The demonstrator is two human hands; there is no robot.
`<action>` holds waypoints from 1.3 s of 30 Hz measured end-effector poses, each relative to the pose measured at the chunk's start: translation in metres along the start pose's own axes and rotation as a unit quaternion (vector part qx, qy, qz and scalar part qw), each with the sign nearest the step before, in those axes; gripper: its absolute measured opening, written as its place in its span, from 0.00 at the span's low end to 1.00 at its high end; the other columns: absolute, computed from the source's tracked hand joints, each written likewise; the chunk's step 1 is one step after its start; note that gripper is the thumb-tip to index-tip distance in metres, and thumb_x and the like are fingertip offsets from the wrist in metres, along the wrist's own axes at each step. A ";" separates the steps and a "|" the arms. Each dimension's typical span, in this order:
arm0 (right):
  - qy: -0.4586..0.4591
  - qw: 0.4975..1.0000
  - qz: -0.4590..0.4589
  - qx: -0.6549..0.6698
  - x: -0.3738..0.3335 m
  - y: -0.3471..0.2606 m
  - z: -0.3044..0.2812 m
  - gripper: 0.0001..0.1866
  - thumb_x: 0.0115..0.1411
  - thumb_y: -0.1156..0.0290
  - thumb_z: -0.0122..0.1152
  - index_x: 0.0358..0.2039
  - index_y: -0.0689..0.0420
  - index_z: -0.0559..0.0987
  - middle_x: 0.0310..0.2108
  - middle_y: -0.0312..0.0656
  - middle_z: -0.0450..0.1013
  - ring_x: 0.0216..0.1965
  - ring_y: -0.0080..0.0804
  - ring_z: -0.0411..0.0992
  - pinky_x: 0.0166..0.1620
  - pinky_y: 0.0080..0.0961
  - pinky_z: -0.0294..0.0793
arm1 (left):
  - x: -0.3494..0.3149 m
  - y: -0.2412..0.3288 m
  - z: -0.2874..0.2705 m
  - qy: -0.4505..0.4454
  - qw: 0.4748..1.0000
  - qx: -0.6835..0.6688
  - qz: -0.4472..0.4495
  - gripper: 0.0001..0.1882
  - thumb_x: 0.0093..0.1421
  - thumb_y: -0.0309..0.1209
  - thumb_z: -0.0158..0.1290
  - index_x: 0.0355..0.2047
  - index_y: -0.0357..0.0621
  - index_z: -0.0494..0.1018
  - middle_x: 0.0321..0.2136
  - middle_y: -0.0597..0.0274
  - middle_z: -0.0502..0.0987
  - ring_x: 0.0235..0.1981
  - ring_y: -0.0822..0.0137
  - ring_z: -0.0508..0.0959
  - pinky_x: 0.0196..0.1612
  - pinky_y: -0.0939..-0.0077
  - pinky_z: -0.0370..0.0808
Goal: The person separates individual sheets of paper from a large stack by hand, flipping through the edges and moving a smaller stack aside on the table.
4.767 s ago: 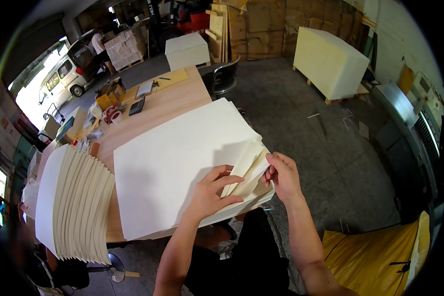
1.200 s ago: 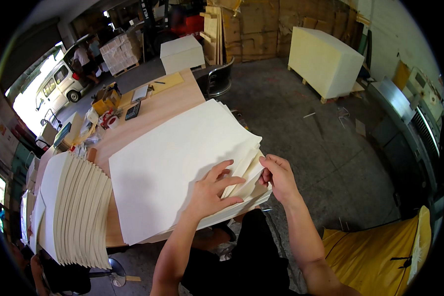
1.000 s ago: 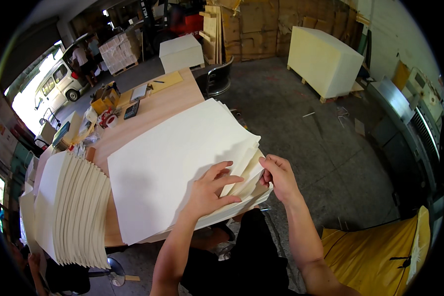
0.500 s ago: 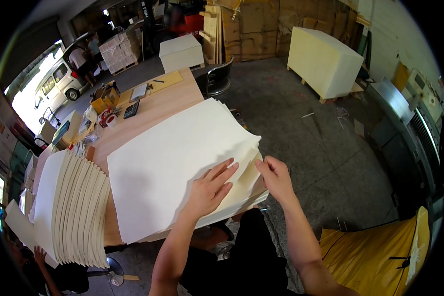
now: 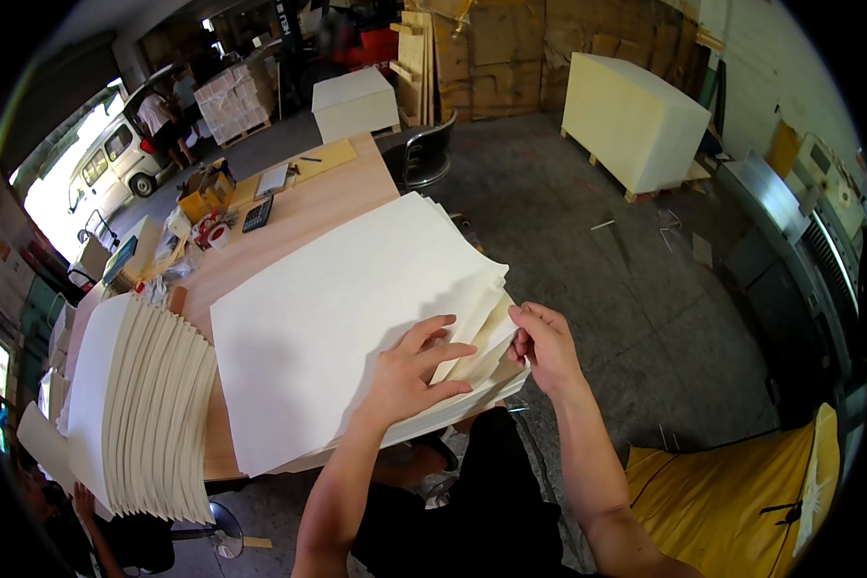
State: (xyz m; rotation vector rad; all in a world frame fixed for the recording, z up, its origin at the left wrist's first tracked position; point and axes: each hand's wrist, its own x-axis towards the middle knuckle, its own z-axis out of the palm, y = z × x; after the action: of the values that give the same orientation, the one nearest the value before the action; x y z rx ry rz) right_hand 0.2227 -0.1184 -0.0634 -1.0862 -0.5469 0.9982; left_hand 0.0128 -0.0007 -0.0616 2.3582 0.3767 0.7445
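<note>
At centre-right of frame, your right hand (image 5: 543, 349) grip pinches paper sheets (image 5: 342, 313), left hand (image 5: 416, 374) lies spread on them, so separate edges gently without creasing corners.

Floor (image 5: 636, 279): dark grey, seamed, with small scraps (image 5: 603, 223) scattered.
Right wall (image 5: 769, 72): pale, dimly lit.
Cardboard (image 5: 503, 58): brown, stacked high at the back.
Table (image 5: 328, 207): light wood-grained top.
Chair (image 5: 430, 154): black with shiny metal frame, beside the table.
Doorway (image 5: 53, 207): at left, bright with daylight.
</note>
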 end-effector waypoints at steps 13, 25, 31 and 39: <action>0.015 1.000 -0.021 0.008 -0.002 -0.001 0.008 0.22 0.69 0.63 0.62 0.18 0.52 0.68 0.15 0.31 0.65 0.17 0.21 0.68 0.20 0.20 0.61 | -0.003 -0.005 0.002 0.015 0.998 0.051 0.046 0.16 0.62 0.35 0.63 0.51 0.66 0.83 0.63 0.60 0.72 0.50 0.56 0.83 0.47 0.64 0.83; 0.181 0.804 -0.388 -0.412 -0.043 0.031 -0.003 0.11 0.61 0.68 0.64 0.26 0.58 0.74 0.27 0.43 0.72 0.28 0.38 0.74 0.33 0.30 0.75 | -0.001 -0.004 0.005 0.017 1.000 -0.005 0.016 0.25 0.47 0.41 0.74 0.48 0.65 0.85 0.63 0.61 0.72 0.52 0.57 0.82 0.51 0.64 0.82; -0.089 0.814 -0.307 -0.485 -0.043 0.049 -0.013 0.16 0.52 0.68 0.65 0.43 0.55 0.84 0.54 0.47 0.75 0.62 0.53 0.68 0.68 0.51 0.59 | 0.005 0.019 0.000 -0.046 0.975 0.196 0.099 0.26 0.53 0.43 0.69 0.55 0.67 0.81 0.64 0.57 0.73 0.55 0.51 0.80 0.55 0.63 0.81; -0.134 0.836 -0.249 -0.470 -0.038 0.051 -0.020 0.19 0.53 0.69 0.61 0.47 0.54 0.85 0.55 0.47 0.75 0.65 0.49 0.65 0.71 0.50 0.53 | 0.004 0.007 0.010 -0.018 0.972 0.203 0.120 0.35 0.54 0.41 0.66 0.61 0.44 0.73 0.59 0.58 0.77 0.56 0.55 0.79 0.54 0.63 0.81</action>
State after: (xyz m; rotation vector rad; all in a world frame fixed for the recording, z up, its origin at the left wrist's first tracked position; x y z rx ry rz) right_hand 0.2002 -0.1551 -0.1149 -1.5373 -1.5741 0.3709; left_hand 0.0226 -0.0092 -0.0622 2.8366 0.2458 0.7938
